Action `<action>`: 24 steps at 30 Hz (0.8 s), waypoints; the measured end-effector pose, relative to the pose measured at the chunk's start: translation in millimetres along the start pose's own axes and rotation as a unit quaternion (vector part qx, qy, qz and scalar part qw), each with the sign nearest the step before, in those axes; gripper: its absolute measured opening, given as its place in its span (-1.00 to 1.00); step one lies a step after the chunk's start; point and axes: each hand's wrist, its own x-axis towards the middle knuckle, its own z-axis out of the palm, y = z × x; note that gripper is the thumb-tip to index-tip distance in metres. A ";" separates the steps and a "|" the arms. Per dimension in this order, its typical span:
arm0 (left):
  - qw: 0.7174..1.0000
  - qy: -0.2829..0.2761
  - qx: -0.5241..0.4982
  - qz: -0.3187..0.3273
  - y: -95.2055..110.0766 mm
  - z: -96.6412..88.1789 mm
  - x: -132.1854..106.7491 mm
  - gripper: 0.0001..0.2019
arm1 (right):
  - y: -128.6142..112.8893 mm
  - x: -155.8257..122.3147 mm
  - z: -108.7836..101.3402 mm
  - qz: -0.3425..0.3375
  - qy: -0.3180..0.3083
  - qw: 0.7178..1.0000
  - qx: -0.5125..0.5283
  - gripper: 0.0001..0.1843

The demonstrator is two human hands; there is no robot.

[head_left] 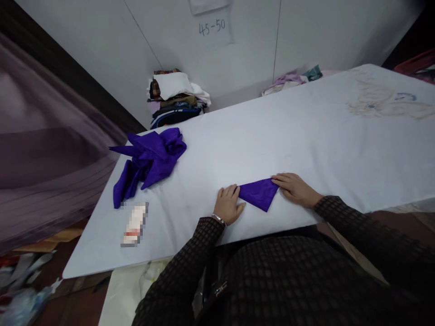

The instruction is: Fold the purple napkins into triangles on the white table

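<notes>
A purple cloth folded into a triangle [260, 194] lies on the white table [272, 136] near its front edge. My left hand [228, 204] rests flat at the triangle's left corner, fingers stretched out and touching it. My right hand [295, 187] lies flat on the right corner, fingers extended and pressing the cloth down. Neither hand grips the cloth. Both arms wear dark checked sleeves, and a bracelet sits on the left wrist.
A heap of unfolded purple cloths [149, 158] lies at the table's left end. A small blurred white and red item [135, 223] sits near the front left corner. Stacked clothes [176, 97] stand behind the table by the wall. More fabric [288, 80] lies at the far edge.
</notes>
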 end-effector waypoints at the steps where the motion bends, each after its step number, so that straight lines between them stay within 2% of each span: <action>1: 1.000 -0.001 -0.002 0.003 0.1 0.2 -1.7 -0.39 | -1.0 -0.7 0.5 -0.003 0.003 1.000 -0.001 -0.49; 5: 1.000 -0.002 -0.014 0.004 0.9 -0.7 -4.3 -0.29 | -5.4 -3.9 -1.8 -0.010 -0.005 1.000 -0.001 -0.50; 14: 0.999 -0.009 -0.049 0.001 2.4 -1.2 -11.0 -0.34 | -20.4 -16.9 -9.1 0.000 -0.028 0.999 0.015 -0.51; 19: 0.998 -0.006 -0.061 0.002 1.2 0.1 -12.8 -0.32 | -27.2 -15.7 -2.4 0.041 -0.002 0.999 0.002 -0.62; 24: 0.997 0.014 -0.077 -0.004 2.2 1.1 -12.7 -0.35 | -23.5 -5.3 3.2 0.057 0.032 0.998 0.025 -0.69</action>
